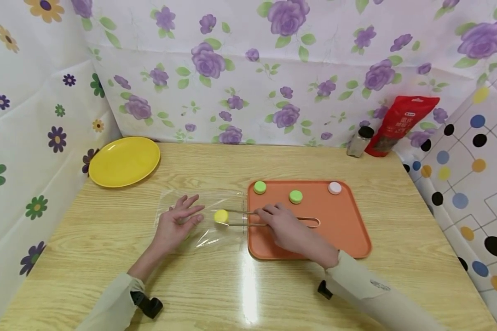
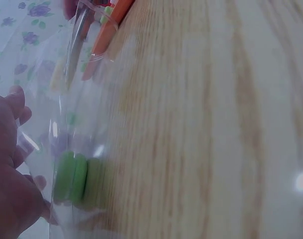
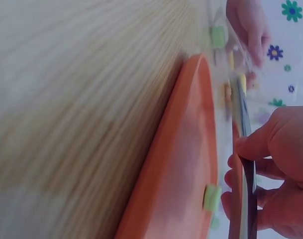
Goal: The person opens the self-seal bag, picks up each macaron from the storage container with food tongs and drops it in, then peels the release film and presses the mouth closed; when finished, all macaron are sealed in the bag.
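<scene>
My right hand (image 1: 283, 228) grips metal tongs (image 1: 245, 225) by their arms, the bent end resting over the orange tray. A yellow macaron (image 1: 221, 216) sits between the tong tips, inside the outline of a clear plastic bag (image 1: 215, 236) on the table. My left hand (image 1: 176, 226) is over the bag's left part, fingers spread, thumb and index apart; its fingers are against the raised film in the left wrist view. Below that hand a green macaron (image 2: 71, 178) lies within the bag, mostly hidden from the head view.
The orange tray (image 1: 335, 239) carries two green macarons (image 1: 296, 196) and a pale pink one (image 1: 334, 188). A yellow plate (image 1: 124, 162) stands at the back left. Against the back wall at the right are a black-capped jar (image 1: 359, 142) and a red pouch (image 1: 403, 122).
</scene>
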